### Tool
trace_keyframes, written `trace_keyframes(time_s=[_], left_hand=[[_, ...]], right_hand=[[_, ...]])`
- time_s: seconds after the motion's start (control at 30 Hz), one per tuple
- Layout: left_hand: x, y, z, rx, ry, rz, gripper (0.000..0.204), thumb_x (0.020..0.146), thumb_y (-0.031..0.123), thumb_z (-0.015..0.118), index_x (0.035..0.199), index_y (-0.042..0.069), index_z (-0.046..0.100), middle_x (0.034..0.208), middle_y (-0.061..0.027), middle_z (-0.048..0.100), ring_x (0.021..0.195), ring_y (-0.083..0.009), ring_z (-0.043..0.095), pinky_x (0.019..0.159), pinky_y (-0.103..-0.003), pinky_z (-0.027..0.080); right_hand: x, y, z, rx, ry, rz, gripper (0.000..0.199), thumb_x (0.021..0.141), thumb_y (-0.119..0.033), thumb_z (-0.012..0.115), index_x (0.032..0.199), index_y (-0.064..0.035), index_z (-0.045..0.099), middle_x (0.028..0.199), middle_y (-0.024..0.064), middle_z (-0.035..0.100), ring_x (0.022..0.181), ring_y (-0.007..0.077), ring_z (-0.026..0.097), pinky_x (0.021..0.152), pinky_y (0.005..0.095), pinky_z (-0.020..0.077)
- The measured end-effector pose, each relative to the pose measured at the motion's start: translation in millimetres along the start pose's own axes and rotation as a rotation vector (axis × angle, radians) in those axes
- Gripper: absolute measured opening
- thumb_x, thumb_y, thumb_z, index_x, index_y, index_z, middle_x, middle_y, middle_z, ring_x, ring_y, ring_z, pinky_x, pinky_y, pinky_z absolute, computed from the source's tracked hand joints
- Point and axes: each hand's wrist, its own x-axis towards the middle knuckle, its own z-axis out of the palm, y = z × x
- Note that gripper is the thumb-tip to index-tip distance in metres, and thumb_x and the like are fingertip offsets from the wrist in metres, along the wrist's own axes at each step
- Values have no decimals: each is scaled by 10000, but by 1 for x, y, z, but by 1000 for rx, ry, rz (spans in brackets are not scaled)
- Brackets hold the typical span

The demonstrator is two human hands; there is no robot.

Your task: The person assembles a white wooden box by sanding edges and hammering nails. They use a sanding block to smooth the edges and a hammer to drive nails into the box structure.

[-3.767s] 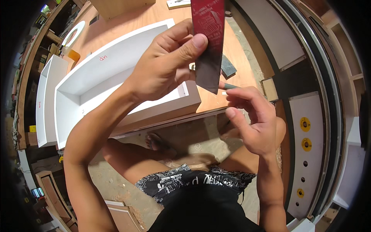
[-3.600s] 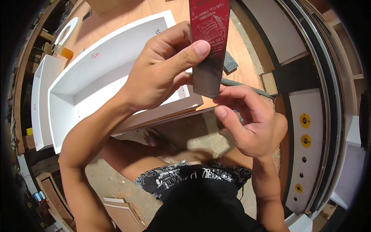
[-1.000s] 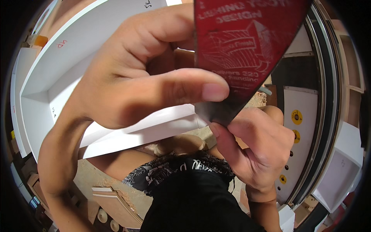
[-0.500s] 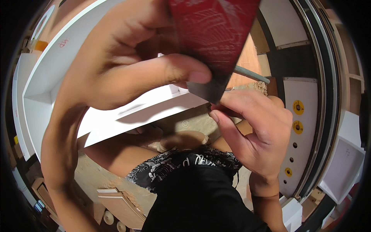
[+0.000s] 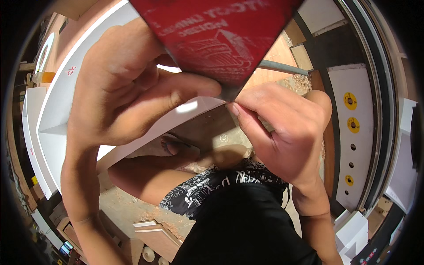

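Note:
Close in front of me is a flat red piece (image 5: 216,39) with pale printing, narrowing to a dark lower corner. I cannot tell whether it is a packet or a stiff plate. My left hand (image 5: 119,84) grips it, thumb laid over its near face and the other fingers partly hidden behind. At its lower corner, my right hand (image 5: 282,128) pinches thumb and forefinger together. Whether those fingertips clasp the corner itself or something small beside it does not show.
A long white cabinet box (image 5: 53,115) lies behind my left arm. A grey rod (image 5: 285,67) sticks out beyond my right hand. Along the right stands a white panel with yellow round stickers (image 5: 350,100). Stacked boards (image 5: 157,238) and wood shavings lie on the floor by my legs.
The red piece has turned a little and shifted left, showing more of its printing. Both hands have stayed at its lower end. The whole view has shifted slightly.

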Motion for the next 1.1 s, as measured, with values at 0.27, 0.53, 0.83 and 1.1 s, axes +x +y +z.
trace_keyframes(time_s=[0.27,0.53,0.83,1.1], left_hand=[[9,20,-2,225,-123,-82,193,919,-148,654,1107,-119,618,1035,-230,712,965,-272,744,829,-339,592],[9,27,4,352,-112,-162,172,920,-186,640,1041,-76,589,1031,-251,756,954,-285,768,855,-372,617],[6,22,-2,215,-113,-173,162,894,-155,641,1046,-98,641,1018,-272,768,962,-329,787,866,-415,649],[11,20,5,298,-64,-86,107,905,-42,745,986,-68,679,963,-250,788,878,-335,810,750,-384,658]], right_hand=[[-7,7,2,158,13,26,76,850,14,795,915,12,756,824,131,727,683,265,703,621,328,549],[-14,14,13,266,97,10,128,865,19,773,992,10,756,860,148,722,725,312,719,649,372,579],[-20,15,30,399,196,81,161,844,62,774,991,0,751,855,148,722,709,304,724,633,356,579],[-23,16,31,470,212,111,152,864,52,763,1001,7,717,859,158,688,742,358,709,648,417,580]])
